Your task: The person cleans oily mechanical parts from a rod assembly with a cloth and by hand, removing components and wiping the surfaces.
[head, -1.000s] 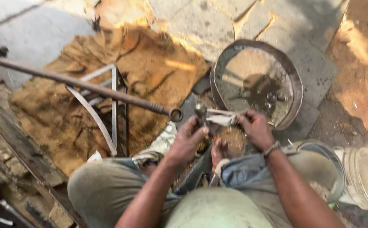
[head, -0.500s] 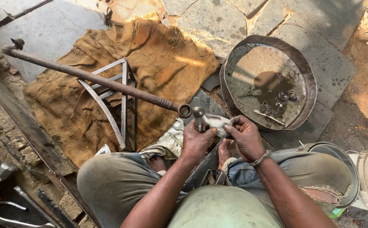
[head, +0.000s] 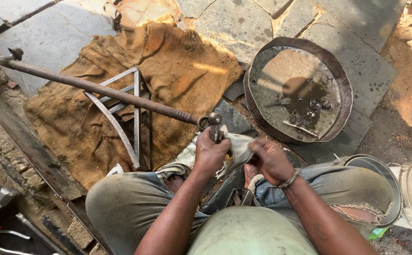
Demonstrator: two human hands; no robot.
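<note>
Long rusty iron rod (head: 102, 92) lying across brown burlap sacking (head: 168, 71), its ring end touching the short grey metal pin (head: 214, 125). Left hand (head: 209, 153), fingers closed, gripping pin upright. Right hand (head: 269, 160), at 3 o'clock, pinching dirty grey rag (head: 239, 146). Risk: oily pin slipping, dropping onto toes below.

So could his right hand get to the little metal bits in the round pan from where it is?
Probably yes. The right hand holds a rag just beside the round pan, and nothing lies between them. The small metal parts sit uncovered in dark liquid, open from above.
</note>
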